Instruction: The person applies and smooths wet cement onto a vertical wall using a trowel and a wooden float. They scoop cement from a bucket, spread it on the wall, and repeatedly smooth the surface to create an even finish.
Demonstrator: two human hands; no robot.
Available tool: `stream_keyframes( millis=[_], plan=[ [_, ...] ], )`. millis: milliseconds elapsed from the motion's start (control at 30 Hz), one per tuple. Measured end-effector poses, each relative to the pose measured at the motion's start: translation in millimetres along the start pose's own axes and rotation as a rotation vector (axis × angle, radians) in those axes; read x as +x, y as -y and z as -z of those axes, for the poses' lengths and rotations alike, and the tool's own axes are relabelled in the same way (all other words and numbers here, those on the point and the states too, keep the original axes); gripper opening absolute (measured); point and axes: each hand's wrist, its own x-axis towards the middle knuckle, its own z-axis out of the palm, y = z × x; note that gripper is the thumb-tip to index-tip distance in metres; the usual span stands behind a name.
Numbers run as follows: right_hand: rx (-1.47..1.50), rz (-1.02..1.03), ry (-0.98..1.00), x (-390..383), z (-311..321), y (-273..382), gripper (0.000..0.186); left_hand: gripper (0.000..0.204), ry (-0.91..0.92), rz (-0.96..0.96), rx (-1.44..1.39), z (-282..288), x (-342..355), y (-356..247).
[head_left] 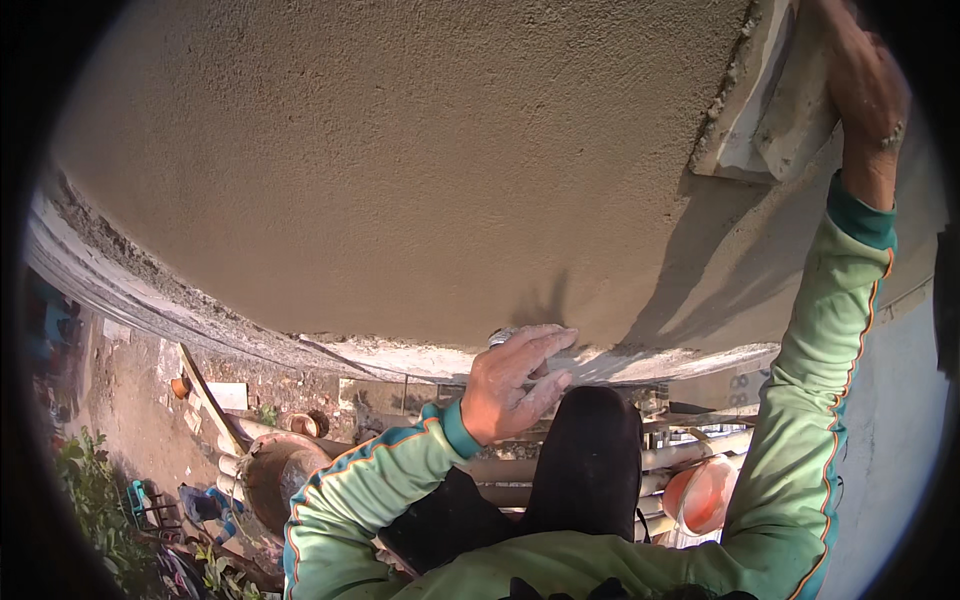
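At the upper right, my right hand point(868, 95) is closed on a plastering float point(745, 110), a flat board crusted with mortar. The float lies against the grey-brown plastered wall point(400, 180), and the grip inside my fingers is partly hidden. Lower down, my left hand point(518, 385) has its fingers stretched apart beside the wall's pale bottom edge point(400, 358). Nothing shows in its palm. A small silvery thing point(500, 337) peeks out behind that hand; I cannot make out what it is.
Below me run several bamboo poles point(690, 452), with an orange bucket point(700, 497) at their right. Farther down on the left are a big round tub point(280, 475), a wooden plank point(210, 397) and leafy plants point(95, 500). My dark-clad knee point(588, 450) is close to the wall's edge.
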Motion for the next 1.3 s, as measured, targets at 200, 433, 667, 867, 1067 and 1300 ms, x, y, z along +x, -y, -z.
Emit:
stream_keyframes(
  millis=[200, 433, 667, 867, 1067, 1300],
  plan=[
    [-0.067, -0.237, 0.126, -278, -131, 155, 0.072, 0.056, -0.017, 0.469, -0.195, -19, -29, 36],
    [-0.112, -0.137, 0.535, -446, -153, 192, 0.051, 0.059, 0.065, 0.791, -0.102, -40, -40, 101],
    [-0.337, -0.507, -0.023, -296, -45, 93, 0.074, 0.058, 0.308, 0.705, -0.022, -45, -27, 84],
    [-0.255, -0.426, -0.045, -250, -93, 132, 0.076, 0.078, 0.148, 0.828, -0.059, -69, -40, 81],
    [-0.073, -0.101, 0.511, -464, -164, 193, 0.065, 0.093, -0.071, 1.126, -0.228, -102, -41, 110],
    [0.187, -0.004, 0.668, -452, -104, 193, 0.055, 0.071, -0.221, 1.075, -0.697, -109, -68, 47]
  ],
)
